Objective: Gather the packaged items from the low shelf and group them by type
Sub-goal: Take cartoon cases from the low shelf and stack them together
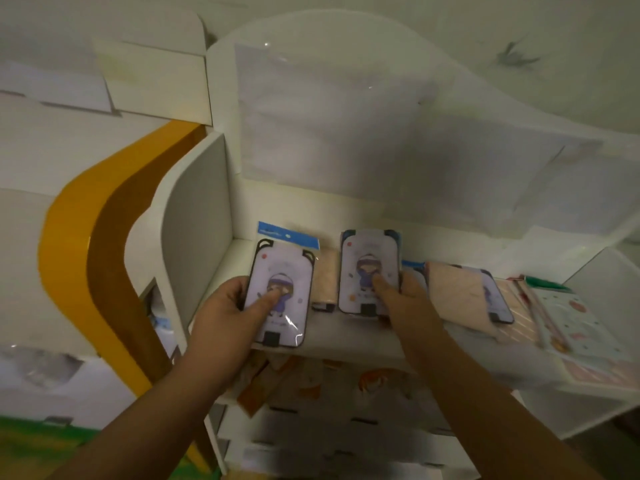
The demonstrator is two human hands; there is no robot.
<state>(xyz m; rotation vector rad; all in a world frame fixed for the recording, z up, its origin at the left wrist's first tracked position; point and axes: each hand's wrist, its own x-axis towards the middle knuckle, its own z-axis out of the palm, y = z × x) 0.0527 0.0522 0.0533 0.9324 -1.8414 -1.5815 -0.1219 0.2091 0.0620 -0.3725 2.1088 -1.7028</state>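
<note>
At far left, a curved yellow band (69, 244) and a brown band (114, 258) beside it, sweeping down past a white rounded side panel (194, 237) that closes the left end of the low shelf (346, 337). Just right of that panel, left hand (225, 306) clamped on a purple-figure packet (280, 296), thumb laid across its printed front, fingers hidden behind its left edge; packet tilted slightly, its near end overhanging the shelf's front lip, its blue header card (287, 233) pointing to the far side. Between the two hands, a peach-coloured packet (325, 282) lying flat on the shelf, partly covered by the left-hand packet. Right of that, right hand (401, 299) gripping a second purple-figure packet (370, 271) of the same design, thumb pressed on the front, fingers wrapped round its right edge; whether it rests on the shelf or is lifted clear cannot be told. Hands apart, each closed on its own packet. Further right, a peach wrapper (457, 292) draped over a third purple-figure packet (495, 299), only the right strip of which shows. At the shelf's right end, a pale dotted packet (581, 327) overlapping striped pink packets (519, 306), with a green edge (547, 282) on the far side. Below the shelf, blurred orange-and-white packaging (346, 386) on a lower tier.
</note>
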